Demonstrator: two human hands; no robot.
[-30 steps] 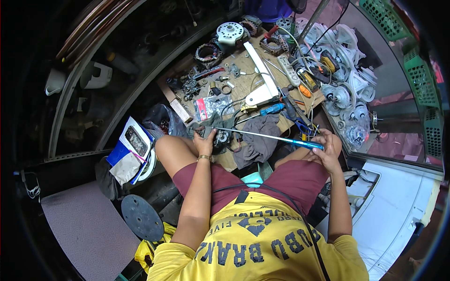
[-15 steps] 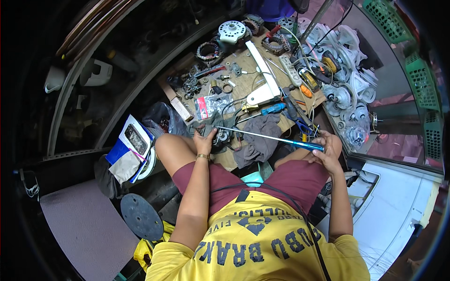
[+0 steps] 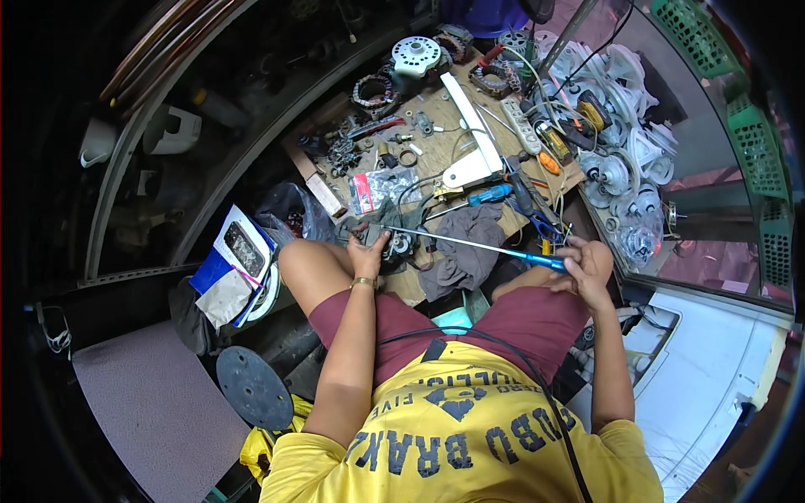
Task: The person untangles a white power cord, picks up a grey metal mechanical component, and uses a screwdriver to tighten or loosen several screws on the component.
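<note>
While the left hand (image 3: 367, 253) is gripping a metal part (image 3: 397, 244), fingers curled, the right hand (image 3: 590, 275) is holding a screwdriver (image 3: 538, 260), fingers half-bent.

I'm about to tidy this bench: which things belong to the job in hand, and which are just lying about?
Apparently in use:
long screwdriver, handle at the right hand
metal part by the left hand

Lying about:
grey cloth
shorter screwdriver
power strip
</note>
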